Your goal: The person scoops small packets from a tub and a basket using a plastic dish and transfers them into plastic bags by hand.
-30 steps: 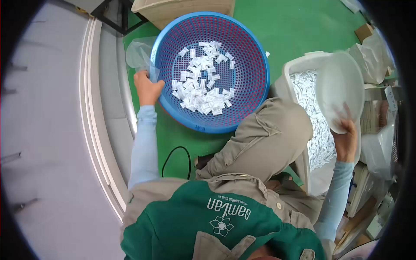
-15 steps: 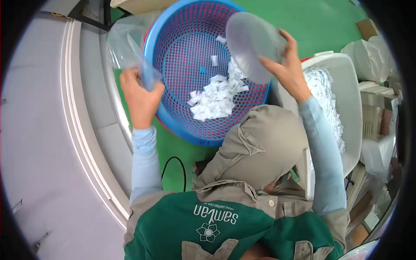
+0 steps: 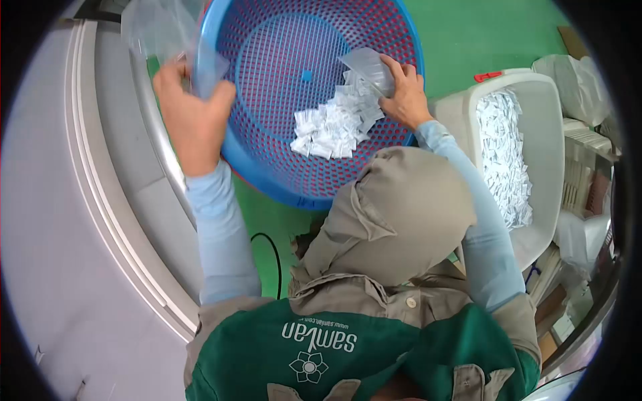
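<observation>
A blue perforated basket (image 3: 257, 170) holds a heap of small white sachets (image 3: 331, 130) on its lower right side. My right hand (image 3: 408, 93) is inside the basket, closed on a translucent plastic bowl (image 3: 374, 67). The bowl is tipped on its side, its edge against the upper part of the heap. At the basket's left rim, my left hand (image 3: 194, 110) pinches the edge of a clear plastic bag (image 3: 157, 30) between thumb and fingers. The bag hangs out beyond the rim and runs off the top of the view.
To the right stands a pale grey bin (image 3: 545, 200) filled with more white sachets (image 3: 501, 160), with a red piece (image 3: 488, 77) on its far rim. Plastic-wrapped goods (image 3: 572, 87) lie beyond it. A light work surface (image 3: 60, 234) runs along the left. A black cable (image 3: 277, 257) lies on the green floor.
My right hand has lowered the bowl from above the basket's right rim down to the sachets. My left hand, still with the bag, has shifted slightly left.
</observation>
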Action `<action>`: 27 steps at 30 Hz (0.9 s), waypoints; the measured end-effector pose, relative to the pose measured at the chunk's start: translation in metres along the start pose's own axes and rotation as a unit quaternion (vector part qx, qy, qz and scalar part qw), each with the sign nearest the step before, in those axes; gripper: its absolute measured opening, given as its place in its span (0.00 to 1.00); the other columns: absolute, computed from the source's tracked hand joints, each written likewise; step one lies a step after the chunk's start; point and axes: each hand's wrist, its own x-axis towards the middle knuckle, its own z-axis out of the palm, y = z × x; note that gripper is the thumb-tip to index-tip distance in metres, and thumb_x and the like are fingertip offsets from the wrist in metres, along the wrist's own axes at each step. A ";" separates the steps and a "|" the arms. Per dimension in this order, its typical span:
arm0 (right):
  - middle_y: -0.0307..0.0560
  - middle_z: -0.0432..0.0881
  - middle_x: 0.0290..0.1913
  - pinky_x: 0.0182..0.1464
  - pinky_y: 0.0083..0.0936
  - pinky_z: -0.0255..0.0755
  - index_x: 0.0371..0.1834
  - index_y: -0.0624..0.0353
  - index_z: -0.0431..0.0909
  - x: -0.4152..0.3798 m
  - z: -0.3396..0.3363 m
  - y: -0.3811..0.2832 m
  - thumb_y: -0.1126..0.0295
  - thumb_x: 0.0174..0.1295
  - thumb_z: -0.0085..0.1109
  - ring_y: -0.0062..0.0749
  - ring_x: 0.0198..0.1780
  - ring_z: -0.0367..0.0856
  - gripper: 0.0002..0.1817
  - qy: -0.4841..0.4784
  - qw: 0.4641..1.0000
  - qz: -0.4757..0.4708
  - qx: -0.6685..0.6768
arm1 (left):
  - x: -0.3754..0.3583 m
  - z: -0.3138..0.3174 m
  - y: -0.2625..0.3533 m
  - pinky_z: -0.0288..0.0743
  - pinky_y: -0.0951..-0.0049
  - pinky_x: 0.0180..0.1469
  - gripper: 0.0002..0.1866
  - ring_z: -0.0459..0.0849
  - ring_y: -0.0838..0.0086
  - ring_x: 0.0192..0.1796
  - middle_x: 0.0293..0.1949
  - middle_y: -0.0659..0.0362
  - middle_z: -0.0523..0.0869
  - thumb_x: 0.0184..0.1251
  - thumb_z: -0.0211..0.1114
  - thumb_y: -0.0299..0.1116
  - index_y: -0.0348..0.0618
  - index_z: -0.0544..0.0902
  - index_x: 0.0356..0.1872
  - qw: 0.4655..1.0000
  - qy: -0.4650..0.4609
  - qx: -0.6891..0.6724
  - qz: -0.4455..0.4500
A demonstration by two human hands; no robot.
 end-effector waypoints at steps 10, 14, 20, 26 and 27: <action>0.52 0.72 0.50 0.48 0.28 0.69 0.66 0.49 0.61 -0.051 -0.020 -0.017 0.65 0.42 0.62 0.36 0.48 0.72 0.41 -0.203 0.915 0.030 0.346 | 0.011 0.009 -0.015 0.70 0.66 0.53 0.32 0.77 0.56 0.48 0.47 0.45 0.74 0.34 0.69 0.39 0.30 0.76 0.45 0.999 0.016 -0.007 -0.032; 0.48 0.72 0.50 0.46 0.38 0.72 0.66 0.43 0.61 -0.046 -0.014 -0.050 0.60 0.50 0.60 0.37 0.51 0.72 0.36 -0.265 0.839 0.071 0.470 | 0.016 0.013 -0.014 0.70 0.66 0.53 0.32 0.77 0.56 0.47 0.47 0.44 0.74 0.34 0.69 0.39 0.30 0.76 0.45 1.000 0.001 -0.007 -0.009; 0.49 0.73 0.50 0.35 0.45 0.81 0.66 0.52 0.59 -0.021 0.017 -0.047 0.60 0.60 0.52 0.40 0.47 0.78 0.30 -0.321 0.693 0.179 0.620 | 0.009 0.013 0.003 0.68 0.65 0.54 0.32 0.76 0.55 0.49 0.46 0.44 0.74 0.34 0.69 0.37 0.28 0.75 0.44 1.000 0.028 0.003 -0.011; 0.53 0.73 0.56 0.44 0.55 0.78 0.67 0.51 0.54 -0.018 0.028 -0.029 0.68 0.61 0.48 0.48 0.50 0.79 0.29 -0.313 0.615 0.212 0.692 | -0.012 0.018 -0.019 0.67 0.65 0.55 0.27 0.75 0.55 0.49 0.46 0.45 0.73 0.38 0.67 0.33 0.30 0.74 0.43 0.998 0.048 -0.038 -0.002; 0.53 0.72 0.55 0.43 0.55 0.78 0.66 0.52 0.54 -0.020 0.018 -0.037 0.69 0.60 0.48 0.47 0.50 0.79 0.29 -0.287 0.627 0.218 0.690 | -0.016 0.018 -0.035 0.67 0.65 0.56 0.27 0.75 0.55 0.50 0.46 0.45 0.73 0.38 0.67 0.33 0.29 0.73 0.43 0.997 0.053 -0.053 0.006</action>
